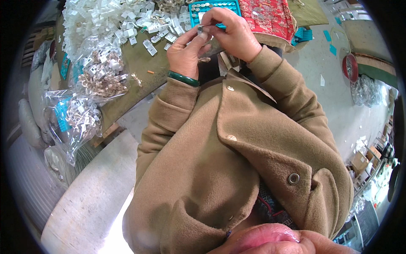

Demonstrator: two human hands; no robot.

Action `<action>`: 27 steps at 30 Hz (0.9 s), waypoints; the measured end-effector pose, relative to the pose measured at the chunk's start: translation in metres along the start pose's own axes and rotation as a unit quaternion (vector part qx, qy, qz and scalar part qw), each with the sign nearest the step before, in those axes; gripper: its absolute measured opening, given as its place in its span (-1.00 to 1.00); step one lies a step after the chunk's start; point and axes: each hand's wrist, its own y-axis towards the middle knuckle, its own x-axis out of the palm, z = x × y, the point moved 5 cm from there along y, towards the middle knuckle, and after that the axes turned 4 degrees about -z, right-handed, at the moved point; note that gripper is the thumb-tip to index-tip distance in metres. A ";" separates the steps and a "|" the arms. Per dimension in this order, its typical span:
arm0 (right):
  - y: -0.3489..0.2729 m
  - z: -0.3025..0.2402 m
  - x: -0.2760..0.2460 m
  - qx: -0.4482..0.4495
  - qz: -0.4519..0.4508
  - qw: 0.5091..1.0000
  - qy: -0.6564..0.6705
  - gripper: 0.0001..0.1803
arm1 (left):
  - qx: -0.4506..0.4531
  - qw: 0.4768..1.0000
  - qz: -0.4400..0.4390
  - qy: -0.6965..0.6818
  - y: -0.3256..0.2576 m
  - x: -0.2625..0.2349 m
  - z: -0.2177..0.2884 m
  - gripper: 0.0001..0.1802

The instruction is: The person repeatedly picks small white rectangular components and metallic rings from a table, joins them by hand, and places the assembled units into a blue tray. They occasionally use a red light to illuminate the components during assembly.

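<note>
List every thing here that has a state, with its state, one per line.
Left hand: raised, pinching a small metal piece.
Right hand: raised, fingers closed on the same piece.
Teal tray: open, round pieces in its slots.
Clear bags: full, lying at the table edge.
White clips: loose, heaped.
Coat: buttoned.

A small grey metal piece [200,28], thin and lying level, is pinched between both hands' fingers [204,35] just below the teal tray [195,9].

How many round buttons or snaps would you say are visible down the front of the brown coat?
3: one pale button near the collar, one mid-chest, and a metal snap lower right. Folds may hide others.
</note>
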 end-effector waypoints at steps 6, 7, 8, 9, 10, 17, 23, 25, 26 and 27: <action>-0.001 0.023 0.011 0.221 -0.004 0.857 0.466 -0.82 | 0.021 0.998 -0.051 -0.018 -0.003 0.005 0.007 -0.70; -0.001 0.022 0.009 0.218 0.000 0.883 0.415 -0.87 | 0.003 0.997 -0.060 -0.040 -0.002 0.005 0.006 -0.71; -0.002 0.021 0.009 0.215 0.004 0.906 0.364 -0.86 | -0.015 0.995 -0.069 -0.063 -0.001 0.005 0.006 -0.73; -0.003 0.020 0.008 0.215 0.005 0.929 0.303 -0.81 | -0.034 0.993 -0.069 -0.085 -0.001 0.004 0.005 -0.74; 0.001 0.015 0.008 0.169 0.015 0.942 0.289 -0.70 | -0.037 0.992 -0.081 -0.093 0.000 0.005 0.005 -0.74; -0.008 0.016 0.018 0.196 -0.030 0.944 0.264 -0.69 | -0.099 0.977 -0.122 -0.146 0.001 0.008 -0.003 -0.75; -0.010 0.020 0.017 0.234 -0.039 0.856 0.460 -0.69 | -0.233 0.911 -0.157 -0.300 0.005 0.004 -0.020 -0.78; -0.009 0.022 0.014 0.235 -0.046 0.847 0.474 -0.69 | -0.262 0.872 -0.217 -0.353 0.003 0.007 -0.022 -0.78; -0.008 0.024 0.012 0.234 -0.061 0.839 0.488 -0.68 | -0.307 0.843 -0.211 -0.387 0.002 0.008 -0.025 -0.79; -0.008 0.026 0.010 0.230 -0.072 0.830 0.504 -0.68 | -0.306 0.829 -0.233 -0.406 0.003 0.011 -0.025 -0.79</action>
